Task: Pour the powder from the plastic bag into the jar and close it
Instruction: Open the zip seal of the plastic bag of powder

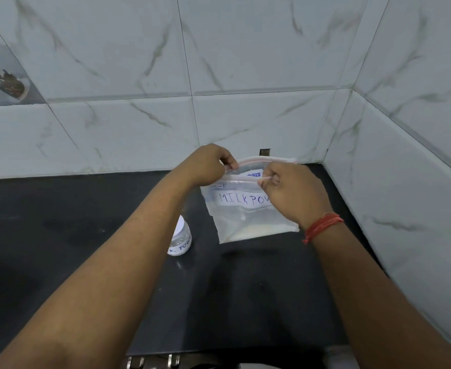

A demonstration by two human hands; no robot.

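Note:
A clear zip-lock plastic bag (pixel 245 217) with a handwritten label reading MILK POW... stands upright on the black counter (pixel 85 249), pale powder settled at its bottom. My left hand (pixel 208 163) pinches the far lip of the bag's pink zip strip. My right hand (pixel 291 190) pinches the near lip, and the two lips are pulled apart so the mouth gapes. A small clear jar (pixel 183 239) with a white label stands on the counter to the left of the bag, partly hidden behind my left forearm. Its lid cannot be made out.
White marble-look tiled walls (pixel 219 75) close in the counter at the back and on the right, forming a corner just behind the bag. The counter's front edge runs along the bottom of the view, with metal hooks (pixel 152 362) below it.

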